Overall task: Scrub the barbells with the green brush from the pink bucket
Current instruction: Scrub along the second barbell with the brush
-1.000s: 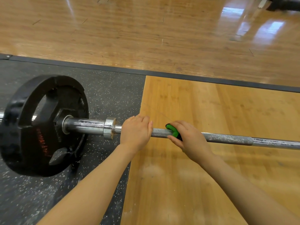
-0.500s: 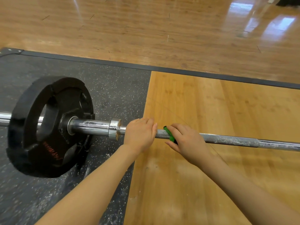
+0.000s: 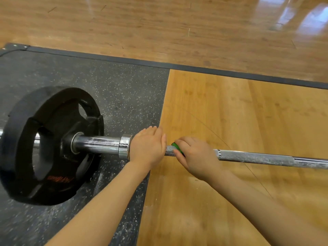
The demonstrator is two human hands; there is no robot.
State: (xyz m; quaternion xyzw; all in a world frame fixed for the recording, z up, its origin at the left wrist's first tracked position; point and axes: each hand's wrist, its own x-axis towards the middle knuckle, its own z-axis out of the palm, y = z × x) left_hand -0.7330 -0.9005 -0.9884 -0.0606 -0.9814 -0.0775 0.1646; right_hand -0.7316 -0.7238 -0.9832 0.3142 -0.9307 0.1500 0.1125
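A steel barbell lies across the lifting platform, its knurled shaft whitened with chalk. My left hand wraps the shaft right beside the chrome collar. My right hand presses the green brush onto the shaft just right of the left hand; only a small green end shows between my fingers. A black weight plate sits on the sleeve at the left. The pink bucket is not in view.
The plate rests on a speckled black rubber mat. The shaft crosses a light wooden platform panel, with white dust beneath my hands. A dark border strip separates the platform from the glossy wooden floor beyond.
My right hand has worked the brush slightly along the shaft, close to my left hand. My left hand keeps its grip. The view has shifted, so the barbell sits a little further right.
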